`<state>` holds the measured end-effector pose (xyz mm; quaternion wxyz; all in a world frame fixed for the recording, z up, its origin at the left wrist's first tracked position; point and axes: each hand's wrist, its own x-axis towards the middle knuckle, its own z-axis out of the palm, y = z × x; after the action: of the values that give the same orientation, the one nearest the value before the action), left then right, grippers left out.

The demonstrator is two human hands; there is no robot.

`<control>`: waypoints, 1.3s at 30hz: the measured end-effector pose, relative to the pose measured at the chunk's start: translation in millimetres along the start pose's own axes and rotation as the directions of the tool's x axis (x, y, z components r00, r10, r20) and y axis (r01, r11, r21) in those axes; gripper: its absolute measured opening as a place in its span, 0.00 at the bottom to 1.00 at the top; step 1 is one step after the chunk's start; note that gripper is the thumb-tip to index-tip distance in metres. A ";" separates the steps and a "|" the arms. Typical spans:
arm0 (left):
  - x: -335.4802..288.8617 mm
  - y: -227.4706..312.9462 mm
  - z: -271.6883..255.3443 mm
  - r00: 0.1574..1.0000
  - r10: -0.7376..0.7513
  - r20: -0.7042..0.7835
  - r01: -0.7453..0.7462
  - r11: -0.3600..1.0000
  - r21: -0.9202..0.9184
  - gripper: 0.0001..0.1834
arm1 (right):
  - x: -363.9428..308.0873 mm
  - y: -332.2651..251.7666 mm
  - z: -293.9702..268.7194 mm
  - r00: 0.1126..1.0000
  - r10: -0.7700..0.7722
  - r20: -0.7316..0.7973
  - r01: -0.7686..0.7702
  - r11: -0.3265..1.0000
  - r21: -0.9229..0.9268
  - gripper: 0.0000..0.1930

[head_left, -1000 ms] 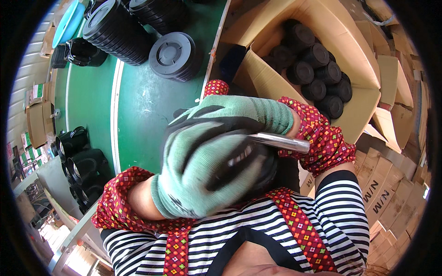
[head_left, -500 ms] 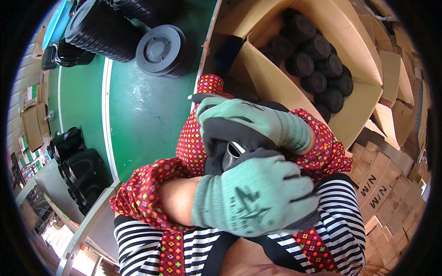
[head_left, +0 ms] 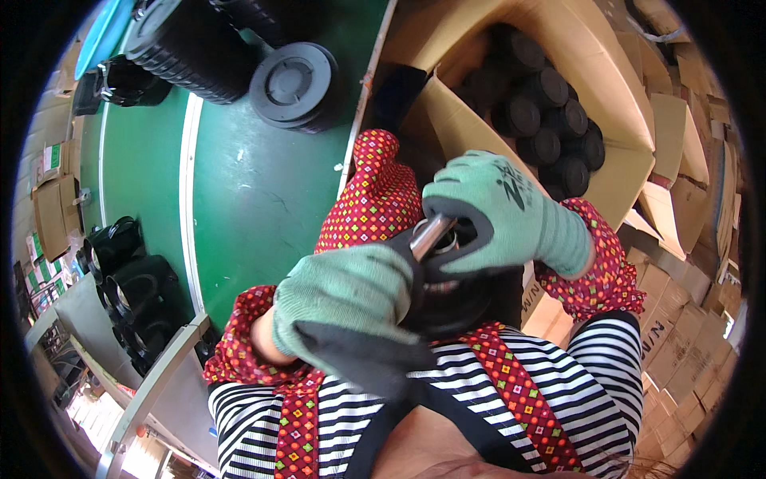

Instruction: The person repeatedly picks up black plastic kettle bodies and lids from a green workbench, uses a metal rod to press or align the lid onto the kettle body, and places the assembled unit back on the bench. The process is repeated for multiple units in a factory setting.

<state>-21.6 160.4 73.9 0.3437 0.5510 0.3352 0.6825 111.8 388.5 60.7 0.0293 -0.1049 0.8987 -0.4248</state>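
Note:
Both my hands wear green knit gloves with black-coated palms and meet over my lap. In my right hand (head_left: 499,219) is a shiny metal tube (head_left: 431,237), slanted, with the thumb and fingers closed about its upper part. Beside the tube shows part of a metal ring. My left hand (head_left: 343,299) lies close to the tube's lower end. Its black-coated part is smeared by motion, so its grip is unclear. Under the hands sits a dark rounded object (head_left: 459,307), mostly covered; its kind and whether the tube belongs to it cannot be made out.
A green worktable (head_left: 247,199) on the left bears a stack of round black lids (head_left: 295,84), a taller black stack (head_left: 191,52) and several glossy black vessels (head_left: 144,287). Ahead right, an open carton (head_left: 606,96) holds several black cylindrical things. Flat cartons (head_left: 662,335) lie at right.
My hands have drawn apart from their crossed position. The right one has moved right, the left one left and slightly down. More of the metal tube now shows between them.

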 end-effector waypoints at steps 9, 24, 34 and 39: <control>-29.9 37.7 -1.0 0.729 -0.262 -0.632 0.580 0.727 0.368 0.21 | 16.5 -47.0 -27.2 0.922 -0.113 -0.372 -0.029 0.934 -0.355 0.31; -284.7 -3.3 -37.2 0.460 -0.010 -0.888 0.785 0.472 0.402 0.27 | -63.2 -58.8 54.1 0.945 0.233 -0.228 -0.150 0.931 0.332 0.35; -203.9 71.0 22.8 0.765 -0.038 -0.643 0.632 0.234 0.739 0.66 | 47.9 -61.4 60.5 0.861 0.506 -0.055 0.051 0.023 0.998 0.27; -211.8 101.1 35.3 0.581 -0.171 -0.796 0.575 0.778 0.253 0.50 | 116.4 -76.4 112.4 0.845 0.517 0.138 -0.255 0.162 0.953 0.31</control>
<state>36.1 -68.9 53.9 0.1690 0.2086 0.7162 0.6442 26.6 231.4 52.1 0.0942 0.2152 0.4554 -0.8587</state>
